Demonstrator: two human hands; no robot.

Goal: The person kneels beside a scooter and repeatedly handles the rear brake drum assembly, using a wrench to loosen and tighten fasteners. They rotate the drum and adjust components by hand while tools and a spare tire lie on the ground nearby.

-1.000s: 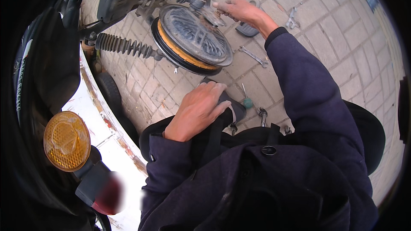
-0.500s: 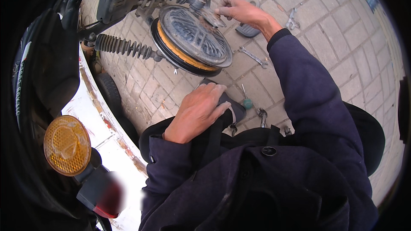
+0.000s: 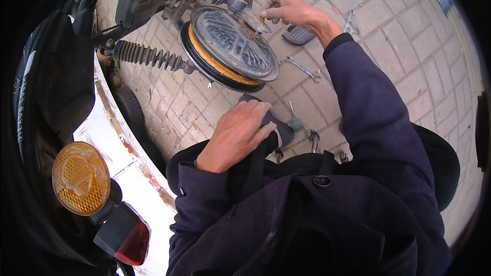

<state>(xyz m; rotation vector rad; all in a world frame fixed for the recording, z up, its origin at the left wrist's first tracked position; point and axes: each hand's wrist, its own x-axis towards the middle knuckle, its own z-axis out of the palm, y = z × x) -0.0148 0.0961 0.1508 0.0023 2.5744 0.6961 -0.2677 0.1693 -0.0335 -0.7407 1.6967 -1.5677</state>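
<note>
A wheel hub (image 3: 232,41) with a ribbed dark cover and a yellow band round its side sits without a tyre on the vehicle's rear end. Beside its rusty bracket (image 3: 253,22) is my right hand (image 3: 294,13), fingers curled together at the bracket's end. Whether something small is pinched there is too hard to see. My left hand (image 3: 238,130) lies palm down over my leg near a dark shoe (image 3: 279,125), thumb and fingers loosely apart, holding nothing.
Coil shock absorbers (image 3: 148,54) flank the hub. On the paving lie an open-end wrench (image 3: 303,68), another wrench (image 3: 350,23), a dark pedal-like part (image 3: 298,35), a green-handled screwdriver (image 3: 295,123) and a socket tool (image 3: 313,140). An orange reflector (image 3: 81,178) and red lamp (image 3: 134,243) jut out at left.
My right hand has shifted slightly to the right, its fingers still curled by the bracket. My left hand has stayed in place.
</note>
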